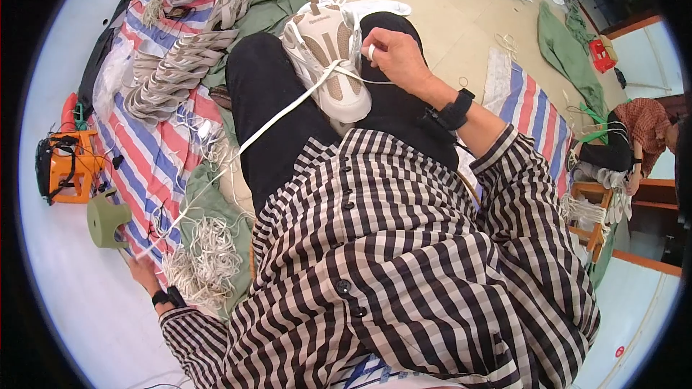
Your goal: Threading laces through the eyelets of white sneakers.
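A beige and white shoe upper [328,65] with tan mesh panels lies between my knees, toe toward me. A pale shoelace [277,113] crosses over it and stretches taut down to the left. At the lace's far end is my left hand [146,274], arm extended, fingers closed around it and slightly blurred. My right hand [398,61] is above my right thigh, beside the upper's right edge, fingers curled together. A white band shows at one of its fingers; whatever it pinches is hidden. Another lace length runs from the upper beneath that hand.
A heap of laces [205,263] lies by my left side. Stacked shoe uppers [176,68] rest on a striped sheet [133,169] at left, near a green stool [108,220] and an orange stool [76,166]. Another person [634,137] bends at far right by a wooden frame [591,220].
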